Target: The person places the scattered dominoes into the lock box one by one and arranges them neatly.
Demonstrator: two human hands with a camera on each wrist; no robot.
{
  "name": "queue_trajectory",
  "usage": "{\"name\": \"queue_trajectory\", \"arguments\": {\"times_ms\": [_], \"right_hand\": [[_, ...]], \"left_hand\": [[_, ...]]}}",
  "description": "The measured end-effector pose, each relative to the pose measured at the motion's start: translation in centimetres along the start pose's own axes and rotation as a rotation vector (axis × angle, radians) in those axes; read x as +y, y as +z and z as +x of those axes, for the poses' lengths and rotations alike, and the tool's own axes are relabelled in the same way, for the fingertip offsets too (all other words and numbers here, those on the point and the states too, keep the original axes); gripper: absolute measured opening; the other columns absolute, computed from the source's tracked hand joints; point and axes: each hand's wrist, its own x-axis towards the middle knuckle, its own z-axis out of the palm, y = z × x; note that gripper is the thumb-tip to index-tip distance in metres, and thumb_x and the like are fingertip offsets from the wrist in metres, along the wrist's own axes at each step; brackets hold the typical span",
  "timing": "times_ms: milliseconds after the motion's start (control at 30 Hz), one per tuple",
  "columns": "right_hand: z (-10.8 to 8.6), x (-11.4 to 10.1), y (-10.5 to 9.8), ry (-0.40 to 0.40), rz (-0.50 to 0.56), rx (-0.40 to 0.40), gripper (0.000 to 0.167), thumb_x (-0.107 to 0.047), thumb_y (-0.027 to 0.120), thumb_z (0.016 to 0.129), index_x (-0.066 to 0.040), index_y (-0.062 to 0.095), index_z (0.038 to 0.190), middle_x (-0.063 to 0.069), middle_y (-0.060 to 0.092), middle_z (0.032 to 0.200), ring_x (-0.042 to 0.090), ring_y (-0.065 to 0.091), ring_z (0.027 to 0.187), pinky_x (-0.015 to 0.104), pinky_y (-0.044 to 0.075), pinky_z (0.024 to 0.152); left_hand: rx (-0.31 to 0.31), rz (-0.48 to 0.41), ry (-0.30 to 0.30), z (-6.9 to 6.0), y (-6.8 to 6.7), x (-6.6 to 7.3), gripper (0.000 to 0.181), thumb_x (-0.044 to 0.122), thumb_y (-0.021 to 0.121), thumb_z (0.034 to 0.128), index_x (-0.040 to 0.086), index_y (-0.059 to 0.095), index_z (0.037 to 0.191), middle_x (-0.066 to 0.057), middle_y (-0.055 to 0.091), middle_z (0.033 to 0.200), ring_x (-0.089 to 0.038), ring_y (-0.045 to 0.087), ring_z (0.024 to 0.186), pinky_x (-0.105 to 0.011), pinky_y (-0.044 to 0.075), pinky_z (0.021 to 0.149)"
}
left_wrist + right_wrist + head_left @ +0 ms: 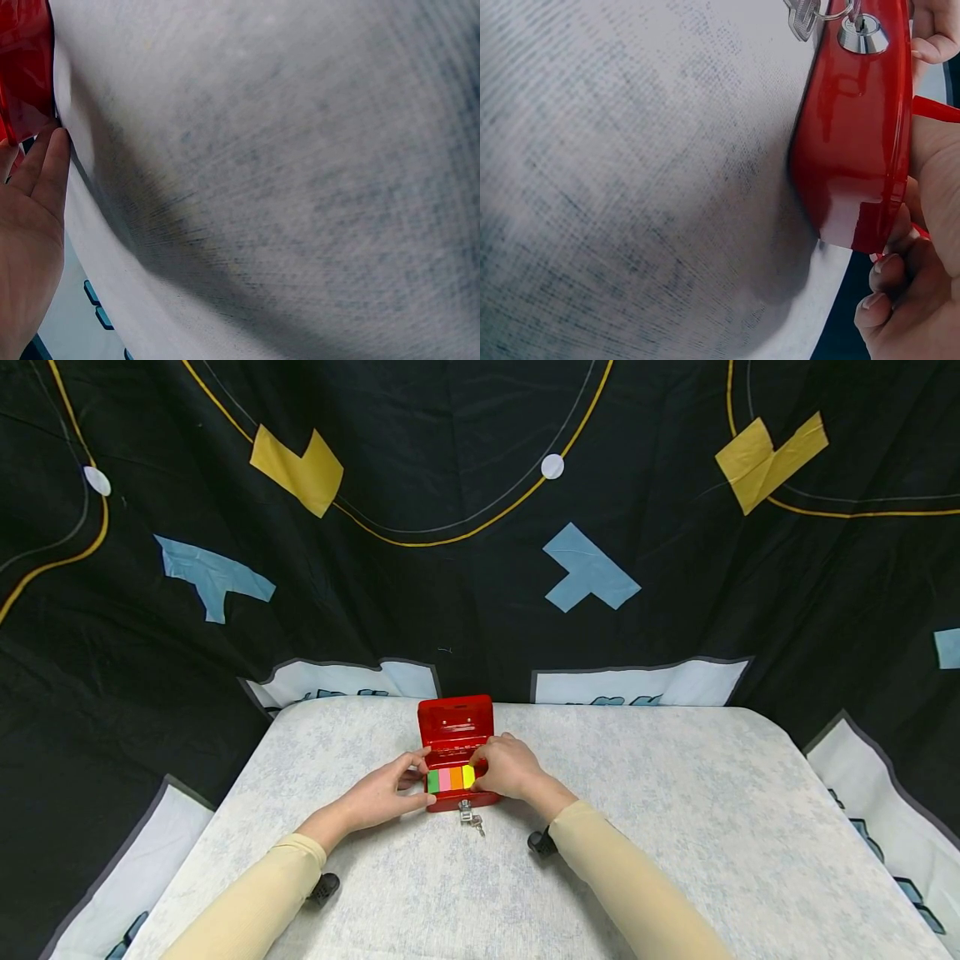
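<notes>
Left hand spread against red box; curled right hand, hold unclear, crowds yellow block; keys in front.

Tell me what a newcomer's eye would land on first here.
First, the open red box on the pale table, with the left hand and right hand at its two sides. Inside it, a row of green, pink, orange and yellow strips stands out. Next come the yellow patches high on the black cloth behind.
</notes>
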Motion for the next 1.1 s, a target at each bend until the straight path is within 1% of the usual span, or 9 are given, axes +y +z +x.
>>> {"name": "queue_trajectory", "arguments": {"times_ms": [167, 400, 567, 867, 1100], "right_hand": [[0.03, -0.05, -0.02, -0.011, -0.021, 0.001, 0.036, -0.034, 0.085, 0.081, -0.019, 0.079, 0.113, -0.005, 0.070, 0.105, 0.015, 0.054, 0.096, 0.034, 0.048, 0.087], [0.16, -0.03, 0.06, -0.008, -0.037, -0.005, 0.036, -0.033, 0.085, 0.082, -0.019, 0.079, 0.114, -0.005, 0.071, 0.105, 0.015, 0.054, 0.097, 0.034, 0.049, 0.087], [0.27, -0.06, 0.04, -0.017, -0.046, -0.010, 0.035, -0.034, 0.085, 0.082, -0.019, 0.079, 0.112, -0.006, 0.070, 0.101, 0.015, 0.054, 0.094, 0.033, 0.048, 0.084], [0.26, -0.12, 0.00, -0.016, -0.037, -0.018, 0.035, -0.034, 0.085, 0.082, -0.020, 0.079, 0.113, -0.005, 0.070, 0.102, 0.015, 0.053, 0.093, 0.033, 0.048, 0.083], [0.13, -0.16, -0.03, -0.019, -0.024, -0.015, 0.035, -0.034, 0.084, 0.082, -0.019, 0.079, 0.114, -0.005, 0.071, 0.105, 0.016, 0.053, 0.095, 0.034, 0.048, 0.083]], "left_hand": [[-0.006, 0.001, -0.003, -0.01, -0.01, -0.02, 0.043, 0.047, 0.079, 0.0879, 0.025, 0.054, 0.116, 0.009, 0.034, 0.163, -0.021, 0.058, 0.129, -0.045, 0.045, 0.109], [-0.013, 0.001, 0.011, 0.08, -0.01, -0.19, 0.043, 0.046, 0.079, 0.0885, 0.025, 0.054, 0.116, 0.009, 0.033, 0.164, -0.020, 0.057, 0.130, -0.044, 0.045, 0.109], [-0.011, 0.007, 0.014, 0.10, -0.02, -0.19, 0.043, 0.046, 0.079, 0.0886, 0.025, 0.054, 0.116, 0.009, 0.034, 0.163, -0.020, 0.058, 0.129, -0.045, 0.046, 0.108], [-0.009, 0.011, -0.002, 0.03, -0.02, -0.11, 0.043, 0.046, 0.079, 0.0881, 0.026, 0.053, 0.116, 0.010, 0.034, 0.163, -0.020, 0.058, 0.128, -0.043, 0.051, 0.102], [-0.008, 0.008, 0.005, 0.03, -0.01, -0.07, 0.045, 0.045, 0.080, 0.0881, 0.024, 0.054, 0.117, 0.009, 0.034, 0.163, -0.020, 0.058, 0.128, -0.045, 0.047, 0.106]]}}
